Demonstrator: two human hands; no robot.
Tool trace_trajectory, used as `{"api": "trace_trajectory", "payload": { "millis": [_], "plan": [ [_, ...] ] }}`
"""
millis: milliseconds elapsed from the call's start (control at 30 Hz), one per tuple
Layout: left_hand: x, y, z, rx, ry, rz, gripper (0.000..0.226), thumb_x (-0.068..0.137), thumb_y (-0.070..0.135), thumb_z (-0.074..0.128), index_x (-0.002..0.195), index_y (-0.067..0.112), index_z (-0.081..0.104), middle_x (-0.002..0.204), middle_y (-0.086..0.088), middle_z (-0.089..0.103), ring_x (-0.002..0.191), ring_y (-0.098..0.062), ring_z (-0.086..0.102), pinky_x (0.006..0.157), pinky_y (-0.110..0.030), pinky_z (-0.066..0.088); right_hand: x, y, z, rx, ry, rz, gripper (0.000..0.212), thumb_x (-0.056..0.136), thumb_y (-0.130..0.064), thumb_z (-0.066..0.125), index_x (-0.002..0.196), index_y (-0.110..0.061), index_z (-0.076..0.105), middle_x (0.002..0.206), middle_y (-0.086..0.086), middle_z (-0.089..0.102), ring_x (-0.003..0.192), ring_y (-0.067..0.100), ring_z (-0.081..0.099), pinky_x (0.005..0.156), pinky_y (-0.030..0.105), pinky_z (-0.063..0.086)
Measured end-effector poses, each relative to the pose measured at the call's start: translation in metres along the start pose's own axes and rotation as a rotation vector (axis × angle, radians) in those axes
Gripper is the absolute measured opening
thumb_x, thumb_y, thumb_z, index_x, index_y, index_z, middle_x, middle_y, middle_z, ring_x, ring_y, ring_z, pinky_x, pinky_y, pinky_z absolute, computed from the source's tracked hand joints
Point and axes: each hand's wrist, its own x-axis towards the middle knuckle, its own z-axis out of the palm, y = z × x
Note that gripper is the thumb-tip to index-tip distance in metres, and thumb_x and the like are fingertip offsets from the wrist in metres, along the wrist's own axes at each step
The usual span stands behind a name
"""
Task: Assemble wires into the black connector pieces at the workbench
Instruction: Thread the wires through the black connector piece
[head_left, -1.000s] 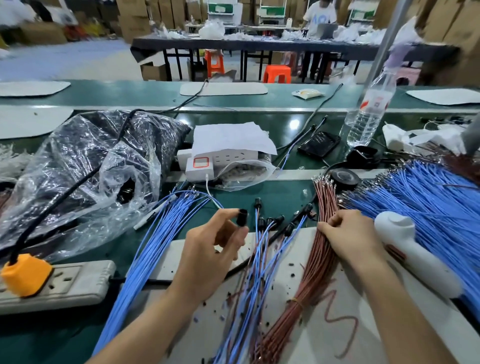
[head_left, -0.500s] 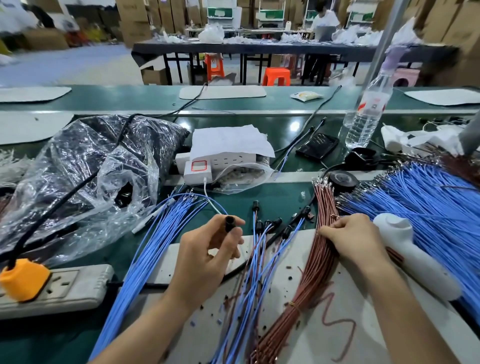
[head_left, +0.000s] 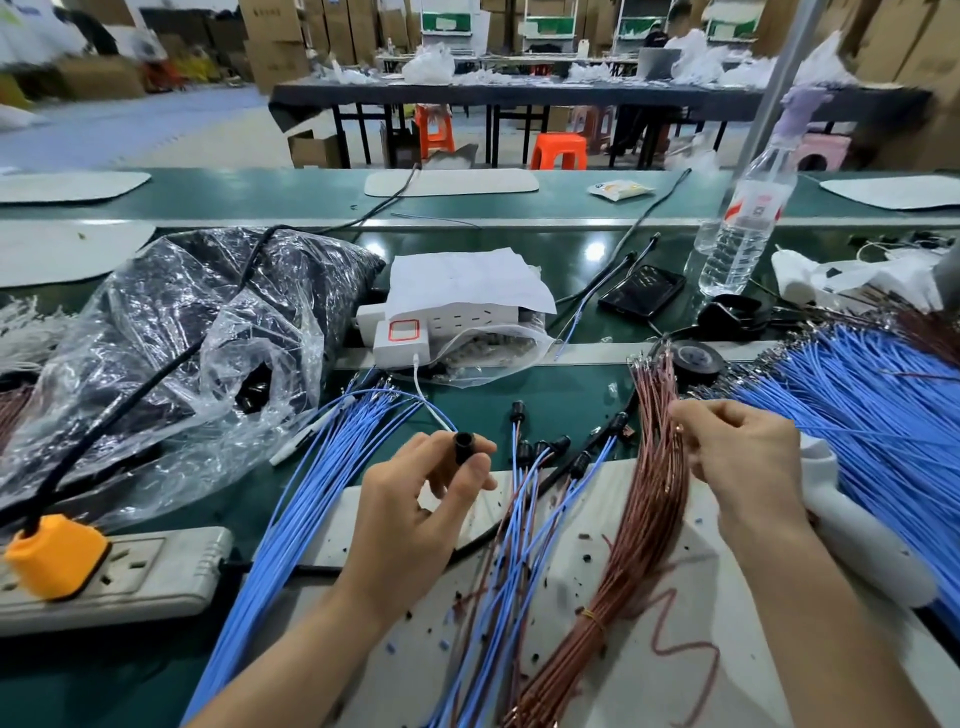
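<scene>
Holds a small black connector piece (head_left: 464, 447) clamped between thumb and fingertips of the left hand (head_left: 415, 509), open end turned upward (now lower and nearer the body than a second ago). Lifts the right hand (head_left: 743, 457) off its earlier rest on the brown wire bundle (head_left: 649, 509); pinches there, fingers drawn together, what looks like a single brown wire (head_left: 679, 434) near its terminal end, raised slightly from the others. Marks the pick as made: piece on one side, wire on the other, apart as yet, so insertion seems the likely next step. Leaves, between the hands, finished connectors (head_left: 540, 448) with blue and brown leads fanned across the white mat (head_left: 696, 551). Keeps loose blue wires (head_left: 291, 499) further left, a far bigger blue heap (head_left: 883, 415) and a white handheld tool (head_left: 862, 540) further right, all on the green workbench (head_left: 571, 389)
</scene>
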Motion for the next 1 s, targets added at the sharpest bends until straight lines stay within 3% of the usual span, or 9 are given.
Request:
{"api": "trace_trajectory", "payload": {
  "millis": [133,300,367,500,633,767,900,1000],
  "plan": [
    [0.001,-0.001,-0.001,-0.005,0.007,-0.008,0.025,0.090,0.039,0.050,0.098,0.024,0.067,0.082,0.013,0.069,0.087,-0.015,0.063,0.074,-0.014,0.045,-0.006,0.000,0.010,0.369,0.078,-0.035,0.034,0.081,-0.005,0.068,0.052,-0.018,0.057,0.042,-0.010,0.048,0.037,0.005,0.039,0.037,0.015,0.032],
    [0.000,-0.002,0.000,-0.005,-0.013,0.008,0.026,0.090,0.038,0.051,0.097,0.020,0.068,0.080,0.009,0.069,0.085,-0.011,0.064,0.076,-0.012,0.045,-0.001,0.013,0.009,0.010,-0.194,0.215,0.037,0.081,-0.003,0.065,0.048,-0.014,0.054,0.040,-0.006,0.044,0.032,0.005,0.032,0.031,0.013,0.023],
    [-0.001,-0.002,0.001,-0.001,-0.029,0.007,0.025,0.090,0.038,0.051,0.097,0.020,0.068,0.079,0.011,0.069,0.084,-0.009,0.064,0.075,-0.011,0.044,0.003,0.014,0.004,0.021,-0.135,0.228,0.036,0.080,-0.003,0.065,0.048,-0.014,0.055,0.043,-0.003,0.045,0.033,0.007,0.031,0.031,0.014,0.022],
    [-0.001,-0.002,0.001,0.017,-0.049,0.009,0.023,0.090,0.038,0.051,0.096,0.023,0.067,0.080,0.013,0.069,0.081,-0.008,0.064,0.074,-0.011,0.043,0.001,0.009,0.004,0.149,0.087,0.068,0.023,0.087,-0.010,0.062,0.065,-0.016,0.059,0.047,-0.006,0.052,0.036,0.005,0.038,0.036,0.018,0.029],
    [-0.001,-0.001,0.001,0.025,-0.071,-0.006,0.020,0.090,0.040,0.050,0.096,0.027,0.065,0.082,0.015,0.069,0.079,-0.008,0.064,0.073,-0.017,0.046,0.001,0.012,0.006,0.089,-0.041,0.208,0.022,0.091,-0.006,0.055,0.069,-0.008,0.062,0.051,0.003,0.053,0.031,0.006,0.029,0.033,0.015,0.020],
    [-0.001,-0.001,0.001,0.047,-0.089,0.004,0.023,0.090,0.041,0.050,0.095,0.026,0.066,0.080,0.014,0.069,0.076,-0.006,0.063,0.071,-0.016,0.045,0.001,0.009,0.007,0.084,0.013,-0.065,0.018,0.094,-0.007,0.054,0.083,-0.017,0.066,0.051,-0.005,0.058,0.039,0.001,0.044,0.041,0.015,0.034],
    [-0.001,-0.001,0.001,0.057,-0.100,-0.008,0.023,0.089,0.043,0.051,0.094,0.028,0.066,0.079,0.015,0.069,0.074,-0.005,0.062,0.069,-0.014,0.043,0.006,0.019,0.006,-0.165,0.012,0.015,0.017,0.094,-0.009,0.052,0.087,-0.011,0.067,0.053,-0.003,0.061,0.050,0.006,0.053,0.062,0.031,0.046],
    [-0.001,-0.002,0.001,0.062,-0.104,-0.006,0.023,0.089,0.044,0.050,0.094,0.028,0.066,0.079,0.016,0.069,0.074,-0.006,0.061,0.069,-0.018,0.045,-0.004,0.008,0.007,-0.070,0.165,-0.349,0.017,0.095,-0.013,0.052,0.085,-0.022,0.064,0.057,-0.007,0.061,0.051,0.000,0.055,0.056,0.019,0.046]
  ]
}}
